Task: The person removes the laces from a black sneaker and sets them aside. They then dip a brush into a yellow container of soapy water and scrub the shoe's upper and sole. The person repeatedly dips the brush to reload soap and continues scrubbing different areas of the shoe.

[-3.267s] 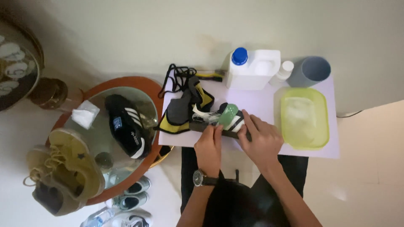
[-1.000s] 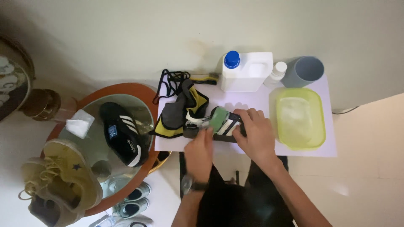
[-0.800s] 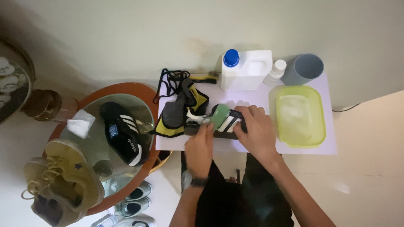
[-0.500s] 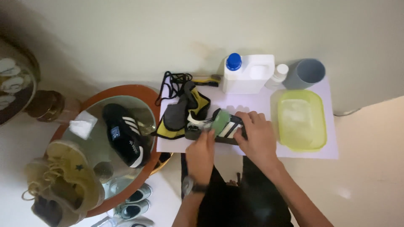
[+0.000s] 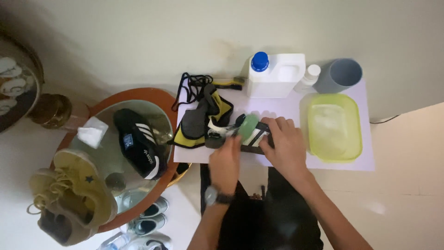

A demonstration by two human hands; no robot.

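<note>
Gripping a black striped shoe (image 5: 255, 138), the right hand (image 5: 283, 147) is closed on it (stiff sole, soft upper). Left hand (image 5: 225, 159) clasps a green brush (image 5: 247, 128); hold by the sole

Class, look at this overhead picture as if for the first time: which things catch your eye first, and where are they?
At the centre, the left hand and right hand grip a black shoe with white stripes on a pale mat, the left hand pressing a green pad against it. To the right sits a yellow-green tub. On the round glass table at left lies a matching black shoe.
</note>
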